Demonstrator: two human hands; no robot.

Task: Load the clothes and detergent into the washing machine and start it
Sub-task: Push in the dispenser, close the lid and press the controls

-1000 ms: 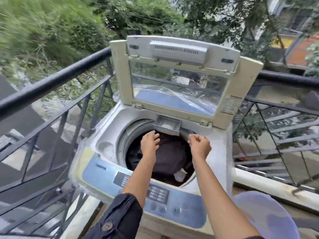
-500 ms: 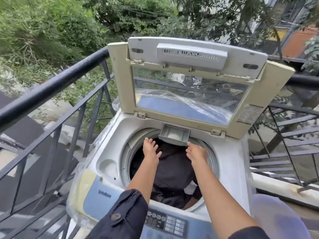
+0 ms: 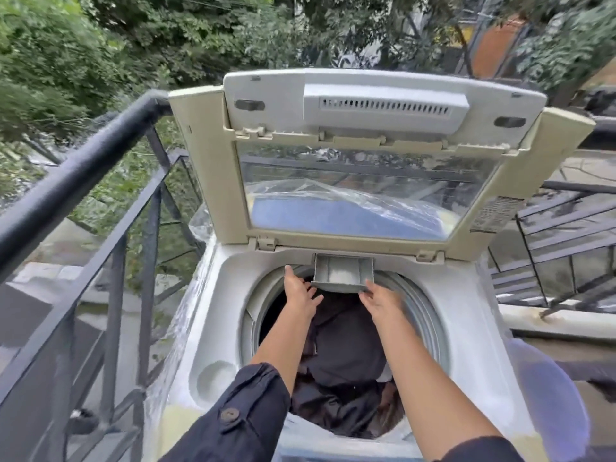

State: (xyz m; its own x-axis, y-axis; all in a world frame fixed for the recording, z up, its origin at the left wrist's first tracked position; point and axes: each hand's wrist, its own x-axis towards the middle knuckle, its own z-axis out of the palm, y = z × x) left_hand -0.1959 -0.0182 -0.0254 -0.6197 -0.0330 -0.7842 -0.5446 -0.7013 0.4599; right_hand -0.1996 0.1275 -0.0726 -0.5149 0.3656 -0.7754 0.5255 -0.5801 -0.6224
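Note:
A white top-loading washing machine (image 3: pixel 466 328) stands with its lid (image 3: pixel 366 155) raised upright. Dark clothes (image 3: pixel 346 355) fill the drum. A small grey detergent drawer (image 3: pixel 343 273) sticks out over the drum's far rim, pale powder or residue inside. My left hand (image 3: pixel 301 293) reaches over the clothes with fingers spread, its thumb touching the drawer's front left corner. My right hand (image 3: pixel 380 303) is flat, its fingertips at the drawer's front right corner and partly under it. Neither hand holds anything.
A black metal railing (image 3: pixel 76 181) runs close along the machine's left side and continues behind it at the right. A pale purple basin (image 3: pixel 546 395) sits at the lower right. Clear plastic sheeting (image 3: pixel 333 198) shows through the lid's window. Trees lie beyond.
My hands went from loosely closed above the clothes to flat and spread at the drawer's front edge. The view has moved closer; the control panel has dropped out of sight.

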